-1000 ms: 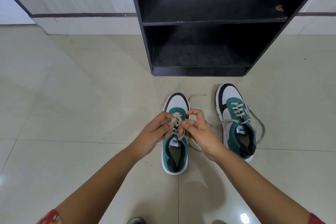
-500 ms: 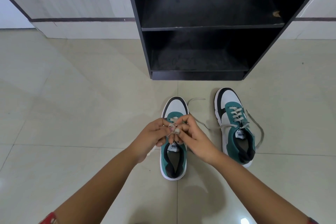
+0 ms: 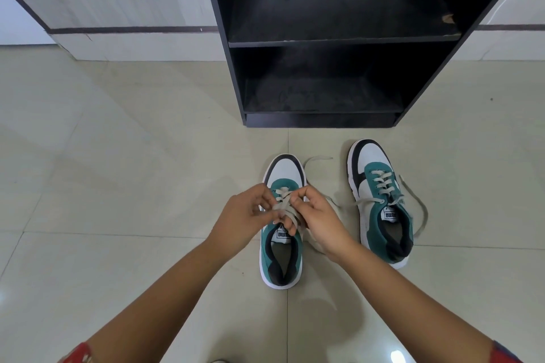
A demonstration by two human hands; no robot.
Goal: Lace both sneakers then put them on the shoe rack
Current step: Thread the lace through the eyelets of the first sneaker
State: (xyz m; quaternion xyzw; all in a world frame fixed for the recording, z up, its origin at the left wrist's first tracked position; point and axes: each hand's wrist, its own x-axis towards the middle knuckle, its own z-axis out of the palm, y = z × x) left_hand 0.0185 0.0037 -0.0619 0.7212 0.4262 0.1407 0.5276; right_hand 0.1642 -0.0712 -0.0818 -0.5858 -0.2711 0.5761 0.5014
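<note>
While you work: both of your hands are bunched over the tongue of the left sneaker, just below the middle of the frame.
Step in hand: by my reading, you are lacing or tying off this shoe; its lace crosses between your fingers above the tongue label.
Left hand: your left hand is curled nearly closed, fingertips pinching the lace from the shoe's left side.
Right hand: your right hand is likewise curled, thumb and fingers closed on the same lace from the right side; exactly which strand each hand has I cannot tell.
Loose end: one end of that lace trails on the floor past the toe, toward the middle of the frame.
Other shoe: the right sneaker stands apart, to the right of centre; its lace is threaded through the eyelets, but both ends hang loose at the sides, seemingly untied.
Shoe rack: the black shoe rack fills the upper middle of the frame, just beyond both toes; its shelves hold no shoes.
Next move: probably pull the lace snug and finish it, keeping the strands from slipping, then deal with the other shoe's loose ends.
Remaining: neither shoe is on the rack yet.
</note>
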